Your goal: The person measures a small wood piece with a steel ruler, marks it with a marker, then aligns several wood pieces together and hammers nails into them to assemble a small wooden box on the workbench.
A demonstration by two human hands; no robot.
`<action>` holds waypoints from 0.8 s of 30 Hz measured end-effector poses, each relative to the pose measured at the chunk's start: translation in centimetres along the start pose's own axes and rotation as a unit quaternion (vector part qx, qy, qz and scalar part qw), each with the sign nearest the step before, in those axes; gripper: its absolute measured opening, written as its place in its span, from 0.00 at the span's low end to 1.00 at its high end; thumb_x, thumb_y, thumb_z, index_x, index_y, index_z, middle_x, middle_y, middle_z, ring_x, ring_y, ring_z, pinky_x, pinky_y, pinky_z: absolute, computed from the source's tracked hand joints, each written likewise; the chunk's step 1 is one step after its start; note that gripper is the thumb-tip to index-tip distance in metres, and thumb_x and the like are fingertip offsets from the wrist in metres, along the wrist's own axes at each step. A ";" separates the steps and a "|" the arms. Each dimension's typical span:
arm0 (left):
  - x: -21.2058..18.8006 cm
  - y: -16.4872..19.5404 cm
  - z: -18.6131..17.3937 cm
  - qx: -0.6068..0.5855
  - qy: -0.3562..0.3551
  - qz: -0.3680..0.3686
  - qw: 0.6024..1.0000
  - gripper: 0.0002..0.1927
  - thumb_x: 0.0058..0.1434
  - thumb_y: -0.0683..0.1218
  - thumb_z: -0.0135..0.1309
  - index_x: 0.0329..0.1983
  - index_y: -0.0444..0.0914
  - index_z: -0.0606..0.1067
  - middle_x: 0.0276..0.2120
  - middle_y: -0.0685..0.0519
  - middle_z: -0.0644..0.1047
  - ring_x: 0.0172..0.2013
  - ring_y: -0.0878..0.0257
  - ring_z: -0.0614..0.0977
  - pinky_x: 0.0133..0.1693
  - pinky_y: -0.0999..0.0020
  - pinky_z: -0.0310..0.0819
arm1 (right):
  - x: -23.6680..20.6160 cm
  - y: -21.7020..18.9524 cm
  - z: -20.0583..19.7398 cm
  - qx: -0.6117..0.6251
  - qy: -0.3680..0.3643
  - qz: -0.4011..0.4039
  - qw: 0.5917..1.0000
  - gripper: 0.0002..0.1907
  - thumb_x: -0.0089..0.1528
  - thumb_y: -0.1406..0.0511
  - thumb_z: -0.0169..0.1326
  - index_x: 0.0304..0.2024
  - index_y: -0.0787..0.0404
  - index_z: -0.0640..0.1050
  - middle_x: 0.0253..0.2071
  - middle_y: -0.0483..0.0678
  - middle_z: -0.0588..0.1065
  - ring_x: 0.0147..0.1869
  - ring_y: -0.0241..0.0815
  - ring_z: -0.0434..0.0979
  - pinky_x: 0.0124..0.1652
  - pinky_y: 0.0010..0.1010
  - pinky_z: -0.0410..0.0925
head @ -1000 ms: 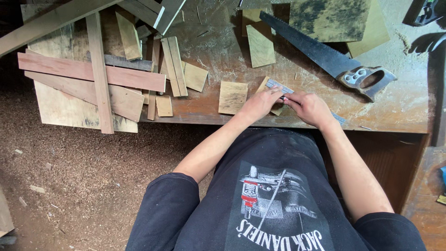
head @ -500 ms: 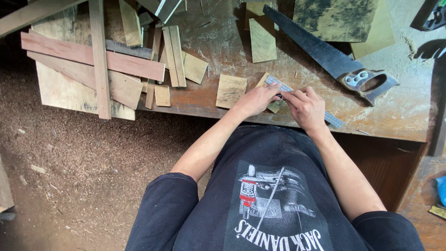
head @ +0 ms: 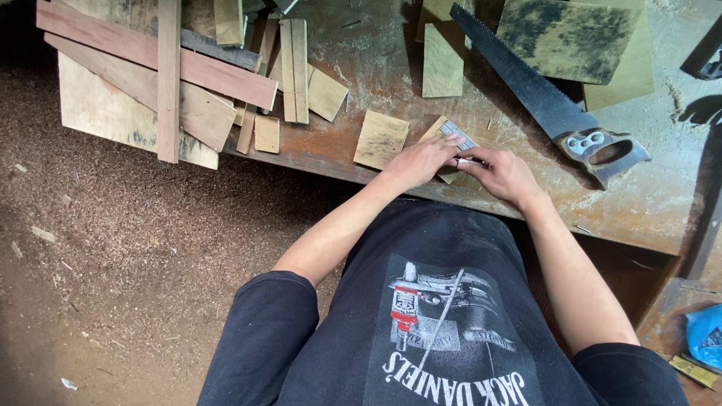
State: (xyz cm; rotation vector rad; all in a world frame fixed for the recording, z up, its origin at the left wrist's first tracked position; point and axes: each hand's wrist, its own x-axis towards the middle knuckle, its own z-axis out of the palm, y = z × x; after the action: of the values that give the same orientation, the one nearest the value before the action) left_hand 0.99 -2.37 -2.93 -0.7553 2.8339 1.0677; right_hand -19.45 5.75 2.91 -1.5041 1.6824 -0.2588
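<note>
While you stand on the sawdust-strewn dirt floor (head: 128, 271), your left hand (head: 421, 159) presses flat on a small pale wooden block (head: 438, 129) at the near edge of the worn, dusty brown workbench (head: 662, 203). Your right hand (head: 502, 174) pinches a thin pencil-like tool (head: 468, 160) against that block. Just left lies a square plywood offcut (head: 381, 139). Farther right rests a dark-bladed handsaw with a grey handle (head: 549, 105); reddish planks and pale boards (head: 173, 75) are stacked far left.
</note>
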 end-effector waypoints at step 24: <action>-2.0 0.2 2.1 0.040 0.115 0.003 0.993 0.17 0.68 0.53 0.51 0.51 0.36 0.75 0.65 0.49 0.72 0.69 0.56 0.68 0.69 0.58 0.60 | 1.2 1.0 0.8 0.782 -0.058 0.042 0.619 0.18 0.69 0.62 0.43 0.58 0.63 0.71 0.42 0.59 0.78 0.49 0.51 0.79 0.51 0.52 0.75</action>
State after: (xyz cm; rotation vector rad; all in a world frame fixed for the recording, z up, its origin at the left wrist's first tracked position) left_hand 2.31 -0.04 -4.08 -0.9198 3.0479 0.9172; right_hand -19.49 5.26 1.27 -0.0432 0.7267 -1.1627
